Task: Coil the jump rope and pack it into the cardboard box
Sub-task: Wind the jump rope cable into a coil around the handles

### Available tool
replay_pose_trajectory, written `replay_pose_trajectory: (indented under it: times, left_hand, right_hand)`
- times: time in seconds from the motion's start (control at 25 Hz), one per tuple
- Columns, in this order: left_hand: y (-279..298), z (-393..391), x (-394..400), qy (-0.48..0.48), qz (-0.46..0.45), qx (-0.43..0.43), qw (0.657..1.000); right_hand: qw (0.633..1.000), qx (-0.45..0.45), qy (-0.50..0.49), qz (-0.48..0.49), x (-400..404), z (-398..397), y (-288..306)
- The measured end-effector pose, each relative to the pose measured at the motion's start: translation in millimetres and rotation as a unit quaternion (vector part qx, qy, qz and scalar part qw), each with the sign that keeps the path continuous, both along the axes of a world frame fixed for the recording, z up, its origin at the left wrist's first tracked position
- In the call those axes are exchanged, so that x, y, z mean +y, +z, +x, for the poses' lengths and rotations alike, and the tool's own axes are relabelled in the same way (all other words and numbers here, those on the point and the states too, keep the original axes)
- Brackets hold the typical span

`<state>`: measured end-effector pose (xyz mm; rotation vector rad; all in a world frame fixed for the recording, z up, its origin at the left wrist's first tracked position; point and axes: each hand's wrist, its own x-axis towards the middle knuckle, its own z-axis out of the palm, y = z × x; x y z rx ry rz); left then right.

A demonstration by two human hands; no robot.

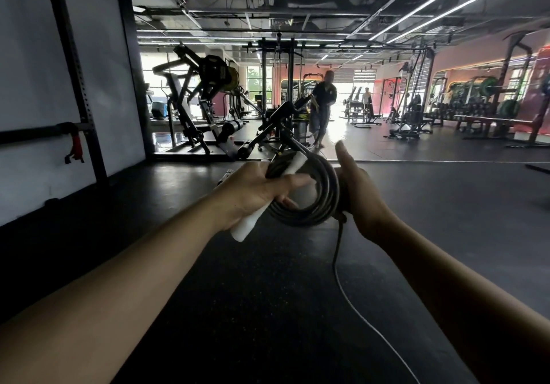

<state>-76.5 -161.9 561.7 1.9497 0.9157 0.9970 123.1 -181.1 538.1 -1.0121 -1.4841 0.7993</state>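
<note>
A dark jump rope [312,205] is wound into several loops held at chest height in front of me. My left hand [256,193] grips the coil together with a white handle [247,227] that sticks out below the fist; its other white end [296,165] shows above the fingers. My right hand [361,193] holds the right side of the coil, thumb pointing up. A loose length of rope [339,267] hangs from under the right hand and trails down toward the floor at the lower right. No cardboard box is in view.
Dark rubber gym floor [268,309] lies below. A white wall with a black rack upright [77,80] stands at left. Weight machines [202,106] and racks fill the back. A person [323,109] in dark clothes stands several metres ahead.
</note>
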Motion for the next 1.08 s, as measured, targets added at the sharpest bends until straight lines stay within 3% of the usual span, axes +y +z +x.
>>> replay_pose_trajectory:
  times: [0.12,0.28,0.36,0.48,0.64,0.84,0.92,1.0,1.08]
  left_hand:
    - [-7.7,17.2,-4.2,0.050,-0.046,-0.183,0.981]
    - [-13.9,47.9,-6.2,0.189,-0.156,-0.417,0.875]
    - [-19.1,57.7,-9.8,0.207,-0.177,-0.434,0.859]
    - [-29.4,63.8,-18.0,0.213,-0.177,-0.412,0.868]
    - [-39.5,51.1,-14.7,0.178,-0.146,-0.391,0.891]
    - [-27.7,8.2,13.0,0.039,-0.144,-0.318,0.936]
    - [-8.4,-14.6,19.7,0.008,-0.089,-0.248,0.965]
    - [10.6,-28.1,22.4,0.005,0.043,-0.038,0.998]
    - [22.2,-23.4,14.8,0.005,0.166,0.214,0.963]
  right_hand:
    - [0.994,0.083,0.062,-0.031,-1.5,4.5,-11.2]
    - [0.990,0.093,0.102,-0.030,-13.0,-31.3,-29.4]
    - [0.989,0.120,0.085,0.002,-16.8,-55.0,-35.0]
    - [0.979,0.199,-0.006,0.046,-19.3,-71.5,-34.1]
    - [0.982,0.182,-0.036,0.038,-17.8,-64.9,-30.8]
    - [0.997,0.012,-0.048,0.059,-7.3,-31.5,-13.7]
    - [0.995,-0.076,-0.044,0.056,-1.3,-16.9,-7.4]
    - [0.979,-0.191,-0.035,0.067,4.1,-6.3,1.1]
    - [0.949,-0.302,-0.034,0.082,10.3,-0.2,9.8]
